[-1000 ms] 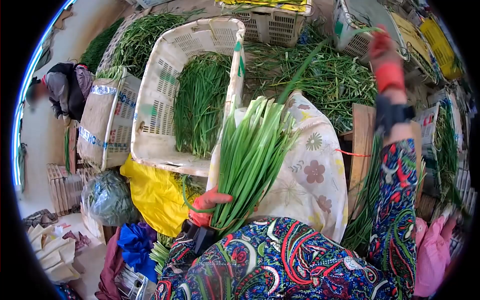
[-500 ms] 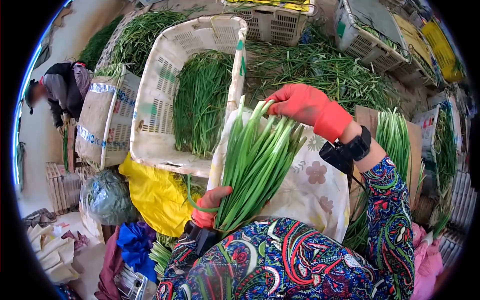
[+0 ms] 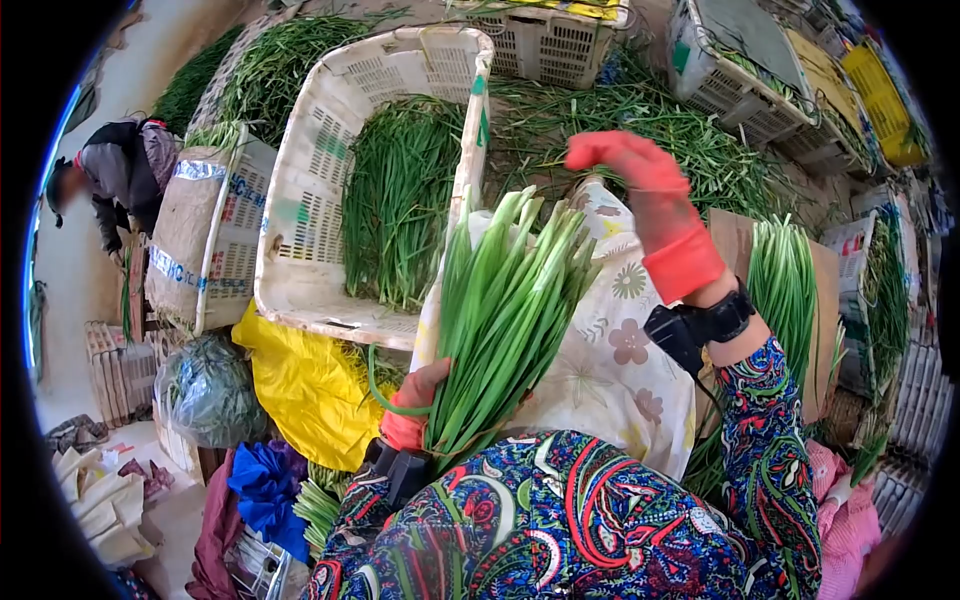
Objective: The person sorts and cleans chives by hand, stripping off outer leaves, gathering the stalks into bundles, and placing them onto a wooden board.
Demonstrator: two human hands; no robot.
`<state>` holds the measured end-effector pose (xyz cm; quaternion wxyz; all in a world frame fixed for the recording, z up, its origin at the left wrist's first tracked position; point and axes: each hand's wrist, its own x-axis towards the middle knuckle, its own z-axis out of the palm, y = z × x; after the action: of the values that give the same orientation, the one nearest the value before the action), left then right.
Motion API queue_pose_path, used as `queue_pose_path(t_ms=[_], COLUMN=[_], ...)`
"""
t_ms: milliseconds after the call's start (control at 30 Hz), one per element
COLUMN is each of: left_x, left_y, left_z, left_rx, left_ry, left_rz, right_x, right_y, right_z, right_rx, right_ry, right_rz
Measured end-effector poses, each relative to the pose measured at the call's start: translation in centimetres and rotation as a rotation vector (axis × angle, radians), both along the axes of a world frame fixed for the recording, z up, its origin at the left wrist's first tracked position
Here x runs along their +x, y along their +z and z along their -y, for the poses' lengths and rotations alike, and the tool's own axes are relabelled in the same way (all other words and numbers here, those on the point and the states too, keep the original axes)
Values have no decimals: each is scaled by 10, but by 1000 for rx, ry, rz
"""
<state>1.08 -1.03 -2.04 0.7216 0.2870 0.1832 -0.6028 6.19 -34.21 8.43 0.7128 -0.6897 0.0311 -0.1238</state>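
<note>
A loose bunch of garlic chives (image 3: 510,320) lies against my lap, its pale cut ends pointing up and away from me. My left hand (image 3: 422,395), in a red glove, is closed round the lower leafy part, and most of its fingers are hidden behind the leaves. A green loop hangs beside that hand. Away from the bunch, my right hand (image 3: 635,185), also in a red glove, is raised at the upper right with its fingers curled together and slightly blurred. Whatever is at its fingertips is too fine to make out. A flowered cloth (image 3: 625,330) covers my lap.
Ahead on the left stands a white plastic crate (image 3: 290,240) with chives inside. Loose green leaves (image 3: 680,145) litter the floor beyond. More chives (image 3: 780,270) lie on cardboard at the right. A yellow bag (image 3: 300,390) is at the left. A person (image 3: 125,165) bends over farther left.
My right hand has left the cut ends of the bunch and moved up and to the right. My left hand still holds the bunch, which has tilted slightly.
</note>
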Motion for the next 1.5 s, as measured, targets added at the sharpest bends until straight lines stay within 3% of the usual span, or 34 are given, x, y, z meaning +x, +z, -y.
queue_pose_path(t_ms=[100,133,233,433,500,567,600,767,800,933,1133,1233,1367,1467,1500], left_x=[1,2,-1,-18,-5,2,-2,2,3,2,1,1,0,3,5], left_y=[14,19,38,59,56,55,62,52,49,30,37,42,25,39,36], left_z=[6,9,20,33,29,29,32,30,28,19,19,22,15,22,20], left_rx=[-53,-69,-124,-153,-175,-97,-49,-154,-174,-106,88,186,49,185,219], left_ry=[26,39,89,237,47,-89,39,38,10,-59,-74,-71,-13,-102,-137], left_rz=[-46,-61,-88,39,108,219,80,-124,-141,-113,156,222,204,333,356], right_x=[-18,-20,-35,-35,-32,-37,-38,-35,-34,-21,-21,-20,-19,-21,-22], right_y=[6,-2,-35,-38,-35,-29,-29,-42,-46,-74,-57,-54,-62,-58,-56], right_z=[-3,0,-17,-43,-41,-51,-55,-60,-61,-60,-64,-64,-57,-56,-57], right_rx=[-94,-670,-975,-842,-826,-920,-971,-974,-932,-353,16,215,27,-167,-359], right_ry=[156,177,131,116,176,68,32,-10,31,180,241,314,324,303,252], right_rz=[-41,187,335,141,71,0,-11,-119,-137,-215,-476,-462,-469,-414,-382])
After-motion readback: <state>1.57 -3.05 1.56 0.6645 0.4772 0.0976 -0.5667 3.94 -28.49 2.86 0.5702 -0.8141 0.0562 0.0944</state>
